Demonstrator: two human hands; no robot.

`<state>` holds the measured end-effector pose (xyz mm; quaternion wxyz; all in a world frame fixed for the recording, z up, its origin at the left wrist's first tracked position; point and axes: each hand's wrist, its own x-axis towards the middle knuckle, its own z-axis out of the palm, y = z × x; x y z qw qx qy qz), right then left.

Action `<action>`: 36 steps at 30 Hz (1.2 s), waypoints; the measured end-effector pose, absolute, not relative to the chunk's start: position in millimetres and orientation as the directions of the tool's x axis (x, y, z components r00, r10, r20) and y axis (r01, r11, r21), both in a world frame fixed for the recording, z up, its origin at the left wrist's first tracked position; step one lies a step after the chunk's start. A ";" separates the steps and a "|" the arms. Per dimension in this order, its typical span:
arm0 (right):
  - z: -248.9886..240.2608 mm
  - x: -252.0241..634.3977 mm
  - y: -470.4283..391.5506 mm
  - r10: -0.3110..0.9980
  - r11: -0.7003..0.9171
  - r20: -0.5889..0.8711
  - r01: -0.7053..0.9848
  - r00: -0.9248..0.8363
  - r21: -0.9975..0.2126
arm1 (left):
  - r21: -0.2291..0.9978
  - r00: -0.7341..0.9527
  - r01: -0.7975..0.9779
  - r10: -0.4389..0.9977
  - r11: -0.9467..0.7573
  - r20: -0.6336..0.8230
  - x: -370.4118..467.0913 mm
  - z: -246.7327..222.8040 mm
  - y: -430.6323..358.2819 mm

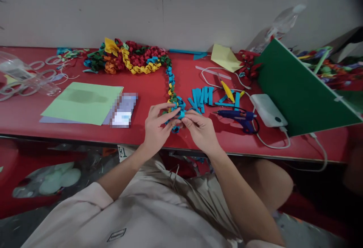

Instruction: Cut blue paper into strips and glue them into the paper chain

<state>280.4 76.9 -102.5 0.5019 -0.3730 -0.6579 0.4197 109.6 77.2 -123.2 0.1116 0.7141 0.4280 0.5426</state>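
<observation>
My left hand [159, 125] and my right hand [202, 130] meet near the table's front edge. Between their fingertips is a blue paper loop [180, 115] at the near end of a paper chain [170, 79], and both hands pinch it. From there the chain, in blue, yellow and green links, runs back to a heap of coloured chain [138, 56] by the wall. Several loose blue paper strips [202, 96] lie just beyond my right hand. A dark blue glue gun [236, 115] rests on its side to the right, its nozzle pointing left.
Green and purple paper sheets [82, 102] and a phone [124, 109] lie left. To the right are a yellow tool [227, 91], a white power bank [269, 110] with cables and a leaning green board [303, 89]. A clear plastic bottle [31, 75] lies far left.
</observation>
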 end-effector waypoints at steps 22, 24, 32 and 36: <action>-116.0 267.0 70.7 0.733 0.678 0.550 0.364 -0.401 -0.638 | 0.719 0.243 0.423 0.833 -0.552 0.497 64.6 -135.8 72.1; -116.7 265.7 70.9 0.681 0.728 0.585 0.330 -0.440 -0.601 | 0.745 0.237 0.403 0.846 -0.532 0.477 62.0 -138.3 69.0; -112.9 269.8 68.3 0.648 0.761 0.650 0.308 -0.397 -0.571 | 0.928 0.317 0.080 0.892 -0.364 0.322 62.8 -134.2 66.1; -111.0 272.0 68.0 0.612 0.791 0.689 0.283 -0.389 -0.543 | 0.876 0.374 0.123 0.840 -0.466 0.394 66.9 -127.2 69.9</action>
